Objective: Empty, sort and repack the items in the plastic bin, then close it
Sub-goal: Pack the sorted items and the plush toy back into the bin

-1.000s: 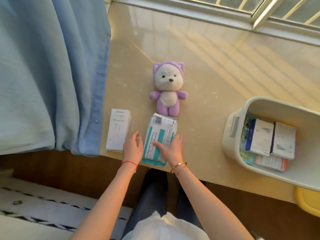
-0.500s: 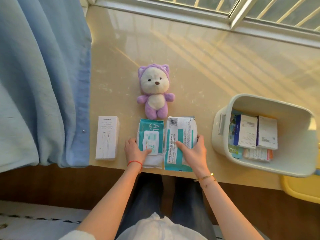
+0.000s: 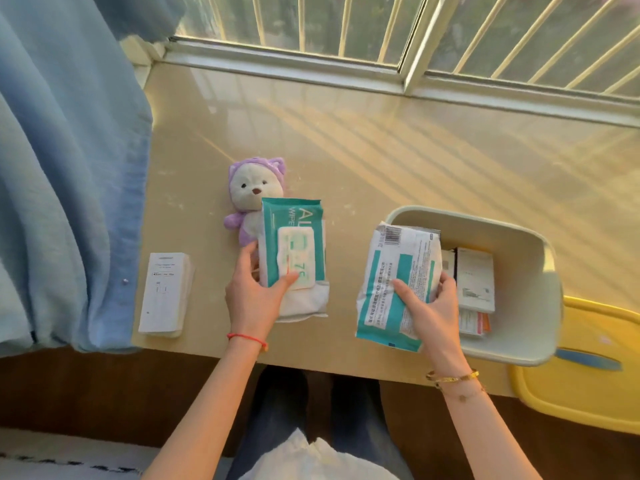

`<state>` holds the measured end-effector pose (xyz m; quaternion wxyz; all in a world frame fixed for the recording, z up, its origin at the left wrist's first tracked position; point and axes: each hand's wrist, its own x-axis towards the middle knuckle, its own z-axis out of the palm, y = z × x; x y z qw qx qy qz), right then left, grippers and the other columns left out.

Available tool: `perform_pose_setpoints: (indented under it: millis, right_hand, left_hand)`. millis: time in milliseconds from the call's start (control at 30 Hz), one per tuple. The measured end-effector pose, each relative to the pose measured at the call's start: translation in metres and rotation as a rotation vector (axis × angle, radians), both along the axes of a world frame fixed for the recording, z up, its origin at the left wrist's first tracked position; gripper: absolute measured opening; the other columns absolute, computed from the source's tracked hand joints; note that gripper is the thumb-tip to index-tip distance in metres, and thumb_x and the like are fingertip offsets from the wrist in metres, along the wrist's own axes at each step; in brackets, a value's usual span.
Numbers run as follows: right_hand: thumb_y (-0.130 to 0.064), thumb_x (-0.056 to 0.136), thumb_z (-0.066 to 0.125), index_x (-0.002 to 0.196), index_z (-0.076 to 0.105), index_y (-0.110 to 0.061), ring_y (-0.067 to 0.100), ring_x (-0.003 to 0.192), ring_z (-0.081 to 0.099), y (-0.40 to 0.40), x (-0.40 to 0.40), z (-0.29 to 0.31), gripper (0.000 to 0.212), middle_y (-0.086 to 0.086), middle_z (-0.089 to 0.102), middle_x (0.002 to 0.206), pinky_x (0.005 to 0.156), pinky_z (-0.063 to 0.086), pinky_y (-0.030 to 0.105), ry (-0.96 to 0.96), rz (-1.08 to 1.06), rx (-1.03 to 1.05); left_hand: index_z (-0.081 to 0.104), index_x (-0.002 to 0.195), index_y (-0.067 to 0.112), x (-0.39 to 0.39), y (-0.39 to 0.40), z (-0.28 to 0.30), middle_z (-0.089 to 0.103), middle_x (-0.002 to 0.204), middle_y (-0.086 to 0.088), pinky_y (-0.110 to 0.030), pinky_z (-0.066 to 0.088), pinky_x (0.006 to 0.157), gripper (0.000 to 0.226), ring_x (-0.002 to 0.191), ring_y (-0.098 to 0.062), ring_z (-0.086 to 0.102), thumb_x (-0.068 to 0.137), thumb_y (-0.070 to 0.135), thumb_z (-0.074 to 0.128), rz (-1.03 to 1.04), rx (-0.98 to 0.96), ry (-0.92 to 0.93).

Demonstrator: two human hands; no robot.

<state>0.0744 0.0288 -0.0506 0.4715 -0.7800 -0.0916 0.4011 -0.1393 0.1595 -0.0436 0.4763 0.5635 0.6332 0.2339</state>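
Note:
My left hand (image 3: 254,299) grips a teal-and-white wipes pack (image 3: 294,251), lifted and partly covering the purple plush bear (image 3: 247,192). My right hand (image 3: 431,306) holds a second teal-and-white pack (image 3: 394,271) with a barcode, raised over the left rim of the cream plastic bin (image 3: 540,299). Several small boxes (image 3: 474,278) lie inside the bin. A white slim box (image 3: 166,294) lies flat near the table's front left edge.
A yellow lid (image 3: 588,368) with a blue handle lies at the right, beside and below the bin. A blue curtain (image 3: 69,168) hangs along the table's left side. A barred window (image 3: 381,36) runs along the back. My legs show beneath the table edge.
Both packs lay side by side on the table under my hands. Now each hand has lifted one; the right pack has moved right over the bin's edge and the left one up over the bear.

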Motion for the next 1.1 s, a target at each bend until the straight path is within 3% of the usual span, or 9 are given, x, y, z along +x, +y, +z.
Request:
perform_pose_setpoints:
  millis: [67,200,333,500,633,733,867,933,1100]
  right_hand:
    - [-0.026,0.079,0.075,0.119,0.041,-0.022,0.015,0.095,0.07,-0.016,0.029,0.006,0.052,-0.002,0.063,0.113,0.069,0.061,0.034,-0.022,-0.035,0.007]
    - [-0.024,0.08,0.076,0.12,0.041,-0.019,0.015,0.095,0.07,-0.045,0.09,0.002,0.053,0.001,0.063,0.114,0.071,0.061,0.036,-0.074,-0.098,-0.006]
    - [-0.027,0.077,0.079,0.118,0.04,-0.017,0.018,0.096,0.069,-0.064,0.137,-0.027,0.057,0.001,0.063,0.109,0.076,0.06,0.043,-0.144,-0.062,-0.092]
    - [-0.029,0.075,0.08,0.117,0.038,-0.021,0.017,0.09,0.069,-0.069,0.152,-0.068,0.059,0.001,0.066,0.107,0.076,0.06,0.043,-0.197,0.077,-0.204]
    - [-0.019,0.084,0.073,0.125,0.037,-0.013,0.018,0.097,0.067,-0.071,0.147,-0.086,0.055,0.004,0.065,0.114,0.073,0.059,0.03,-0.192,0.16,-0.238]
    - [-0.021,0.085,0.07,0.123,0.041,-0.009,0.021,0.107,0.062,-0.072,0.149,-0.089,0.049,0.008,0.059,0.12,0.08,0.056,0.03,-0.24,0.234,-0.28]
    - [-0.033,0.084,0.07,0.134,0.039,-0.005,0.029,0.118,0.042,-0.071,0.148,-0.078,0.065,0.013,0.044,0.132,0.098,0.041,0.039,-0.636,0.352,-0.421]
    - [-0.032,0.085,0.069,0.136,0.041,-0.007,0.028,0.12,0.042,-0.066,0.14,-0.066,0.063,0.011,0.044,0.134,0.102,0.039,0.039,-0.769,0.353,-0.344]
    - [-0.027,0.09,0.061,0.127,0.053,-0.012,0.018,0.122,0.044,-0.028,0.093,-0.037,0.041,0.003,0.054,0.125,0.107,0.037,0.034,-0.801,0.441,-0.058]
  left_hand:
    - [0.048,0.121,0.032,0.033,-0.009,0.015,0.06,0.107,0.021,-0.014,0.05,0.075,0.062,0.094,0.012,0.057,0.07,0.022,0.082,-0.013,0.002,-0.093]
    - [0.049,0.126,0.029,0.104,-0.034,0.014,0.066,0.103,0.016,-0.017,0.055,0.074,0.069,0.095,0.006,0.064,0.067,0.018,0.084,-0.09,-0.071,-0.207]
    - [0.051,0.123,0.029,0.165,-0.065,-0.013,0.068,0.099,0.011,-0.024,0.057,0.074,0.068,0.088,0.0,0.066,0.065,0.022,0.086,-0.228,-0.063,-0.075]
    - [0.052,0.124,0.026,0.204,-0.092,-0.057,0.067,0.113,0.003,-0.037,0.058,0.08,0.061,0.101,-0.013,0.063,0.07,0.023,0.081,-0.312,-0.073,0.128]
    - [0.053,0.122,0.021,0.208,-0.098,-0.084,0.066,0.115,-0.005,-0.04,0.053,0.089,0.051,0.105,-0.023,0.063,0.076,0.015,0.074,-0.288,-0.105,0.236]
    - [0.048,0.127,0.017,0.205,-0.098,-0.093,0.063,0.121,-0.008,-0.041,0.05,0.096,0.052,0.111,-0.026,0.06,0.08,0.012,0.069,-0.297,-0.101,0.306]
    - [0.041,0.139,0.017,0.2,-0.099,-0.076,0.056,0.131,-0.003,-0.037,0.045,0.103,0.06,0.121,-0.019,0.053,0.084,0.014,0.066,-0.391,0.048,0.302]
    - [0.044,0.138,0.016,0.19,-0.098,-0.06,0.056,0.132,0.0,-0.031,0.044,0.103,0.055,0.119,-0.015,0.053,0.087,0.015,0.064,-0.401,0.135,0.274]
    - [0.063,0.116,0.018,0.13,-0.074,-0.029,0.067,0.106,0.002,-0.025,0.048,0.085,0.031,0.092,-0.012,0.062,0.085,0.014,0.065,-0.282,0.353,0.225]
